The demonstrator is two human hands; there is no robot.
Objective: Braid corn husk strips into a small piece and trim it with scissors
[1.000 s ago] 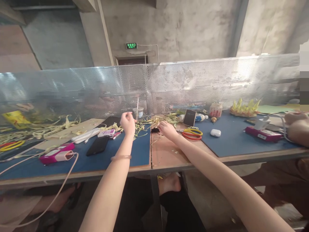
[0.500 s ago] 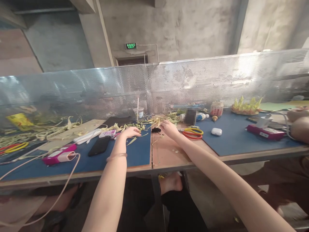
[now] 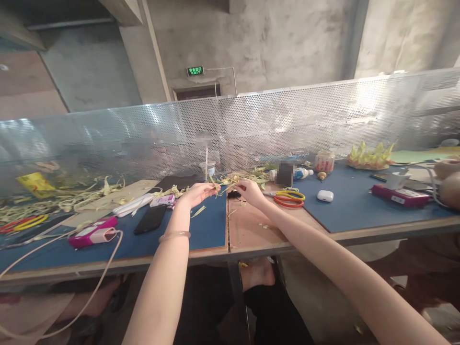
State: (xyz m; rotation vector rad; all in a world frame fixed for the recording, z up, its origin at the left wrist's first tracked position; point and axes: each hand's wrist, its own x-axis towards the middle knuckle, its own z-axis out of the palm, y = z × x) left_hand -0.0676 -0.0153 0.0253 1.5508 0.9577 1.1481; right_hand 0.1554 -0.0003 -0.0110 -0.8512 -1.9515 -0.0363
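Observation:
Both hands are over the worktable, near the perforated metal screen. My left hand (image 3: 201,192), with a bangle on its wrist, is closed on thin yellow-green strips (image 3: 217,188) at its fingertips. Just right of it, my right hand (image 3: 247,189) has its fingers pinched together beside the pile of pale strips (image 3: 259,176); what they grip is too small to make out. A small black object (image 3: 234,195) lies by the right fingertips. Scissors with red and yellow handles (image 3: 289,198) rest to the right of that hand.
A black phone (image 3: 151,219), a magenta box with a cable (image 3: 92,232) and plant strips lie left. Rightward are a bottle (image 3: 304,173), a white earphone case (image 3: 325,195), a jar (image 3: 324,161) and another magenta box (image 3: 400,195). A person's arm shows at the right edge.
My left hand has lifted slightly and turned, with strips now showing at its fingertips. My right hand stays by the pile. The view has shifted slightly.

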